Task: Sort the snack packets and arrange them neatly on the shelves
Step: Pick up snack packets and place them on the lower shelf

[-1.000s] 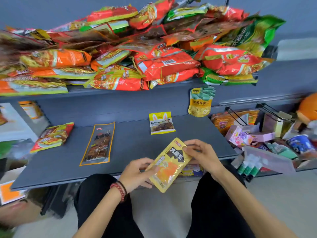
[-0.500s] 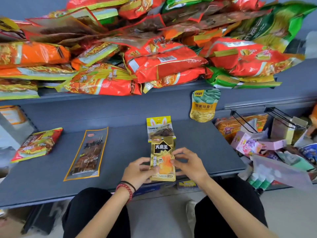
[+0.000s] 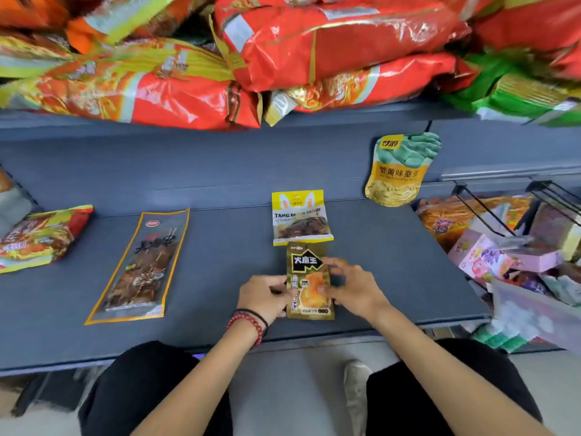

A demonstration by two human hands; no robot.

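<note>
Two hands hold my gold snack packet (image 3: 309, 283) flat on the grey shelf (image 3: 220, 262): left hand (image 3: 262, 297) pinches its left edge, right hand (image 3: 352, 287) its right edge. It lies just below the yellow rabbit packet (image 3: 300, 217), almost touching.

Lower shelf (image 3: 220, 272): matt, smooth, dark grey-blue surface. Gold packet (image 3: 309, 281): glossy foil-like film with reflective sheen. Long packet (image 3: 141, 269): clear, shiny plastic window with an orange printed border. Yellow-and-white packet (image 3: 300, 217): smooth printed plastic film. Large red bags (image 3: 330, 39) on the upper shelf: highly glossy, crinkled plastic with bright highlights. Bracelet (image 3: 248, 325): polished red beads beside a dark cord. Trousers (image 3: 141, 394): matt black cloth. Wire rack (image 3: 490, 209): thin black metal rods.
</note>
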